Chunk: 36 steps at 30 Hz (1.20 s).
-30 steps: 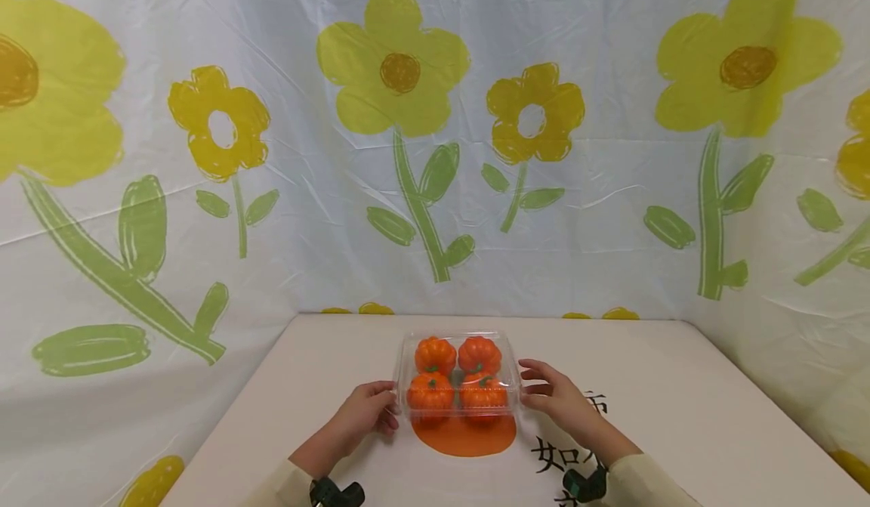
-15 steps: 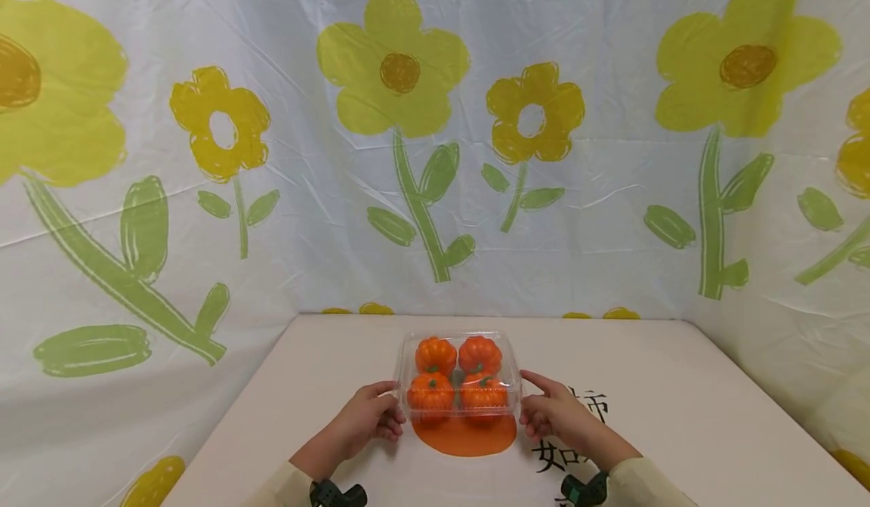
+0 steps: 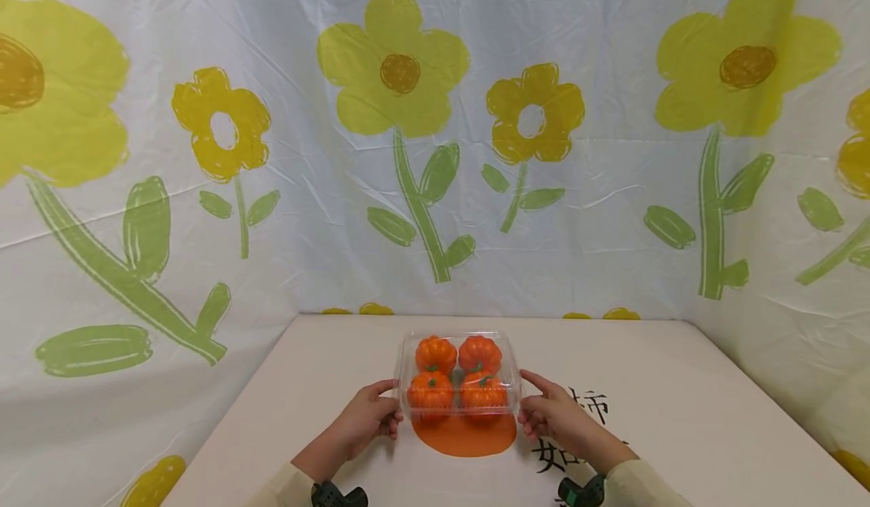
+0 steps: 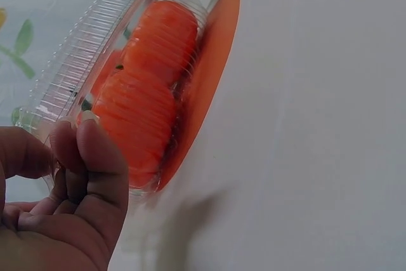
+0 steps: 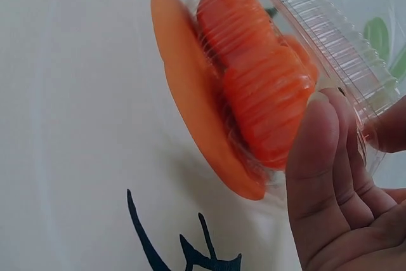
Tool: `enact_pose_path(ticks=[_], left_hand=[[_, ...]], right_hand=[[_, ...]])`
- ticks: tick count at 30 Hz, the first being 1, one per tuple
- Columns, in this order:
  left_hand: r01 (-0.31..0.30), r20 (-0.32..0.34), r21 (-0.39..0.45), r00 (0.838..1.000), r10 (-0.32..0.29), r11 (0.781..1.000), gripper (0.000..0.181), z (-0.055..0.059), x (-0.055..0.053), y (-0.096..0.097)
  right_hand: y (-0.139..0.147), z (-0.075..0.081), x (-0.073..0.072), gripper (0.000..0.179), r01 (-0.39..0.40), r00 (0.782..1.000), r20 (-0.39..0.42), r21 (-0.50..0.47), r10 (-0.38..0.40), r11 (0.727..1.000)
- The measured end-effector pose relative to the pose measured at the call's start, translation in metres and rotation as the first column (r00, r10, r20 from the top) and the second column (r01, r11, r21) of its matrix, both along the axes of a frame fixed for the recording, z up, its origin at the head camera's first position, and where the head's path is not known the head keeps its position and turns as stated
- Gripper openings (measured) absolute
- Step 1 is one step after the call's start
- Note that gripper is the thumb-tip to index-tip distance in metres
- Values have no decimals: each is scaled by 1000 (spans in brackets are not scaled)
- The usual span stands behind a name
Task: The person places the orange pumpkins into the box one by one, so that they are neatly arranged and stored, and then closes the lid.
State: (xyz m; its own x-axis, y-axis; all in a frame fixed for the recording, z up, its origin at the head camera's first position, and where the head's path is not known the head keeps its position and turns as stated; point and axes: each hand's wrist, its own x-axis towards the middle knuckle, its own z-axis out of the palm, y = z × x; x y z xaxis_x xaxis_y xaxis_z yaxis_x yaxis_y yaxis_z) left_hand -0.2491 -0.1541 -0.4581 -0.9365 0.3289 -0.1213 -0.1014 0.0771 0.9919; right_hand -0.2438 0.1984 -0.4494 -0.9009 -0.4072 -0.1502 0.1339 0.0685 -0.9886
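Observation:
A clear plastic clamshell box (image 3: 458, 412) stands on the table, its lid down over several small orange pumpkins (image 3: 436, 356) with green stems. At its left side, my left hand (image 3: 367, 418) pinches the edge between thumb and curled fingers. My right hand (image 3: 556, 418) grips the opposite side, its index finger stretched along the box. In the left wrist view, the fingertips (image 4: 95, 141) sit right at the ribbed rim (image 4: 82, 49). The right wrist view has thumb and fingers (image 5: 317, 138) around the box's edge, with two pumpkins (image 5: 269, 103) showing through the wall.
Beneath the front of the box lies a flat orange print (image 3: 464, 437) on the pale table (image 3: 652, 386). Black printed characters (image 3: 557, 455) are beside the right hand. White cloth walls (image 3: 598, 265) with yellow flowers enclose the table at the back and sides.
My right hand has gone from spread fingers beside the box to gripping its edge. The left hand's fingers have drawn in at the left side. The box has stayed in place.

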Motion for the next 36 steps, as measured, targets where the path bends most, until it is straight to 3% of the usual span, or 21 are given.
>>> enact_pose_path(ticks=[16, 26, 32, 36], left_hand=[[19, -15, -23, 1000, -19, 1000, 57, 3, -10, -2], [59, 28, -50, 998, -58, 997, 57, 4, -14, -9], [67, -37, -223, 996, -77, 973, 60, 11, -16, -14], [14, -145, -382, 987, -75, 924, 60, 14, -20, -19]], right_hand=[[-6, 2, -3, 71, 79, 996, -29, -1, -79, 997], [-2, 4, -1, 70, 25, 1000, -9, 32, -25, 999], [8, 11, -1, 67, 27, 994, -107, 195, -6, 980], [16, 16, -3, 64, 107, 970, -241, 376, -15, 920]])
